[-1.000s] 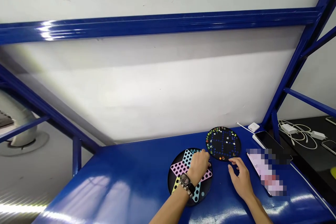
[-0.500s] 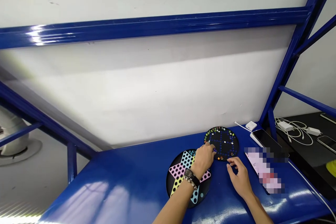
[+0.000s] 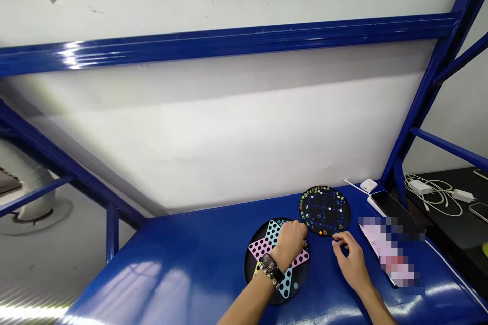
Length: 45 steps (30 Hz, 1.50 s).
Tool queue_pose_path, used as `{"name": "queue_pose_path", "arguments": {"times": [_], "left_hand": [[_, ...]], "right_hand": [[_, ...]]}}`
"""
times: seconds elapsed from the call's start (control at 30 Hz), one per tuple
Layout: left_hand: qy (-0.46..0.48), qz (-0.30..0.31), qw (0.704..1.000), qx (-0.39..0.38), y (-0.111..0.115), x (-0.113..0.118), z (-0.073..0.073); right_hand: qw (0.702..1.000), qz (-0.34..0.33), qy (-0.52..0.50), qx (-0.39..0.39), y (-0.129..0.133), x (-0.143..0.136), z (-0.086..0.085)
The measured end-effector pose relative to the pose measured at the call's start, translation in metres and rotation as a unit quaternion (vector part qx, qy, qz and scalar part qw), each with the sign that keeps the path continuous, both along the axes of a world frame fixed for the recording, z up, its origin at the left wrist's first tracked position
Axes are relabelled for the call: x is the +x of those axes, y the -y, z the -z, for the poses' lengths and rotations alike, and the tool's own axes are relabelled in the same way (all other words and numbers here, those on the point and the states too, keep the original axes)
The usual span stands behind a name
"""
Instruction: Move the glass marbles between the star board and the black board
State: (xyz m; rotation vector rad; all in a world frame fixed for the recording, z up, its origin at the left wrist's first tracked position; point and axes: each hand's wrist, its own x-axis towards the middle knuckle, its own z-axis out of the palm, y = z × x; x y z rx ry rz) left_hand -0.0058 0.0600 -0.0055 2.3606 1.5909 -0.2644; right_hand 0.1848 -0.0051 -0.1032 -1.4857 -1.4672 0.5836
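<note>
My left hand (image 3: pixel 290 241), with a watch and a beaded bracelet on its wrist, is over the right side of a round black Chinese checkers board (image 3: pixel 252 266) with a pink, yellow and light blue star full of holes. Its fingers are closed and point down; whatever they hold is hidden. Behind it lies a second black disc (image 3: pixel 322 208) with small coloured marbles around its rim and in lines across its middle. My right hand (image 3: pixel 351 260) hovers by the front edge of that disc, loosely curled, a gap between thumb and forefinger, with nothing visible in it.
A lit phone (image 3: pixel 385 251) and a dark phone (image 3: pixel 394 209) lie right of my right hand. A white charger (image 3: pixel 368 185) with a cable sits at the back. Blue metal posts (image 3: pixel 414 106) frame the blue table (image 3: pixel 183 249), with a white wall behind.
My left hand has moved back from the marble disc to the star board, leaving the disc in full view. My right hand has barely moved. The camera view has shifted slightly.
</note>
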Motion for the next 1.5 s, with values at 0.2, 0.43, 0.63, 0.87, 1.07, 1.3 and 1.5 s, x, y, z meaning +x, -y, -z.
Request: {"name": "queue_pose_path", "arguments": {"times": [0.2, 0.43, 0.63, 0.87, 1.07, 1.3, 1.5], "left_hand": [[0.004, 0.017, 1.0, 0.015, 0.001, -0.009, -0.002], [0.16, -0.015, 0.984, 0.076, -0.005, 0.011, 0.003], [0.227, -0.05, 0.967, 0.101, -0.017, 0.003, 0.011], [0.106, -0.021, 0.994, 0.024, -0.011, -0.039, 0.005], [0.045, 0.055, 0.994, 0.08, -0.006, -0.017, 0.011], [0.042, 0.032, 0.998, 0.042, -0.005, -0.013, 0.02], [0.057, 0.016, 0.998, 0.025, -0.006, -0.018, 0.016]], "right_hand": [[1.0, -0.005, 0.003, -0.005, 0.0, -0.001, -0.003], [1.0, -0.001, -0.001, 0.007, 0.0, -0.002, -0.005], [1.0, -0.003, -0.002, 0.011, -0.002, -0.001, -0.001], [1.0, -0.017, 0.011, 0.001, -0.001, -0.001, -0.001], [1.0, -0.008, 0.008, 0.008, -0.001, -0.002, -0.003], [1.0, -0.012, 0.015, 0.011, -0.002, -0.002, -0.003], [1.0, -0.007, 0.015, 0.015, -0.002, -0.001, -0.004]]}}
